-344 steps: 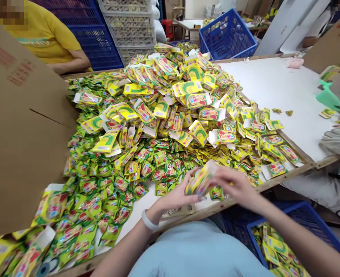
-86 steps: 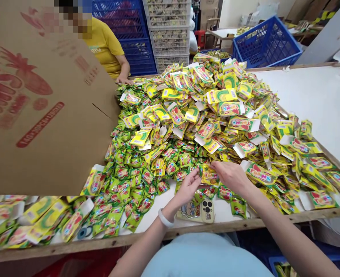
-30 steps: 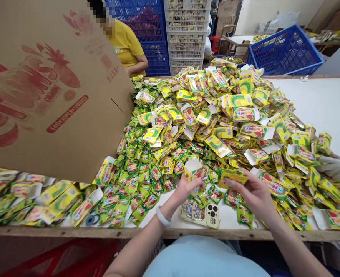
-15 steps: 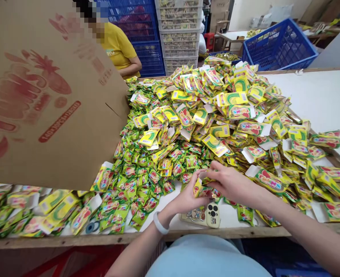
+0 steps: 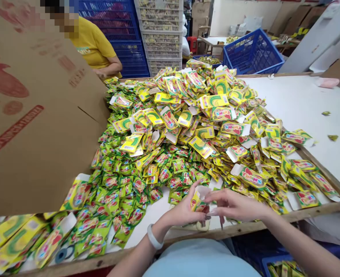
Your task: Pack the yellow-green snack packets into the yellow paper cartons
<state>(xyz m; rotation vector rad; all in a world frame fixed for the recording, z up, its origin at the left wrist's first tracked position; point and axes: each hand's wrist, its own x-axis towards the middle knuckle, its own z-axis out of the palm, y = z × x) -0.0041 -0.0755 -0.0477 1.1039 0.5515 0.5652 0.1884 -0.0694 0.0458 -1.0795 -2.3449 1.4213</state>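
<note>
Near the table's front edge, my left hand [image 5: 184, 211] is wrapped round a small yellow box [image 5: 198, 201] with its white flap raised. The fingers of my right hand [image 5: 226, 204] are at the box's right side; whether anything is between them is hidden. Beyond my hands lie a heap of green candy packets [image 5: 126, 181] and a larger pile of yellow boxes [image 5: 221, 115], many with white flaps open. A phone [image 5: 202, 226] lies partly hidden under my left hand.
A big cardboard carton [image 5: 51, 154] stands at the left. Behind it is a person in a yellow shirt [image 5: 96, 42]. A wooden rim [image 5: 233, 231] edges the table. Blue crates [image 5: 129, 54], white crates [image 5: 161, 42] and a tilted blue basket [image 5: 253, 52] stand behind.
The view has shifted to the right. The box now sits more upright in my left hand with its flap showing, and my right hand has come lower, beside it.
</note>
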